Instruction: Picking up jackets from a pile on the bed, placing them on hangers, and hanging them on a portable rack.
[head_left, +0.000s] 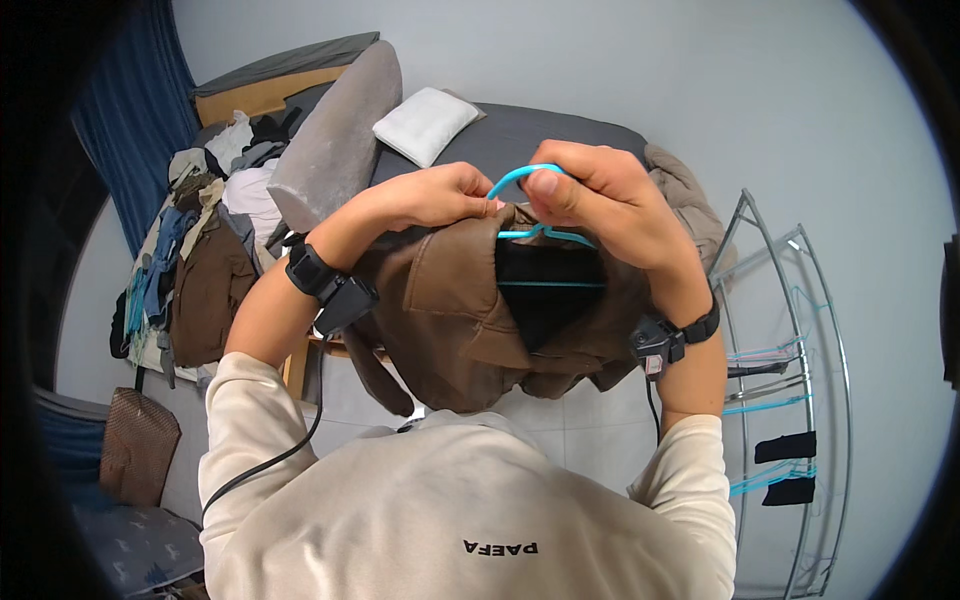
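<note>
A brown leather-look jacket (457, 300) with a dark lining hangs in front of me on a light-blue clothes hanger (517, 174). My right hand (600, 196) grips the hanger's hook near its curved top. At the left side of the collar, my left hand (435, 196) pinches the jacket's edge close to the hook's tip. The hanger's shoulders and lower bar show through the jacket's front opening. Its outer ends are hidden inside the garment.
Behind the jacket stands a bed (555, 131) with a white pillow (427, 124) and a long grey cushion (341, 139). Piled clothes (214, 262) cover its left part. A metal drying rack (806, 375) with several hangers stands right. A brown woven bag (139, 446) is at lower left.
</note>
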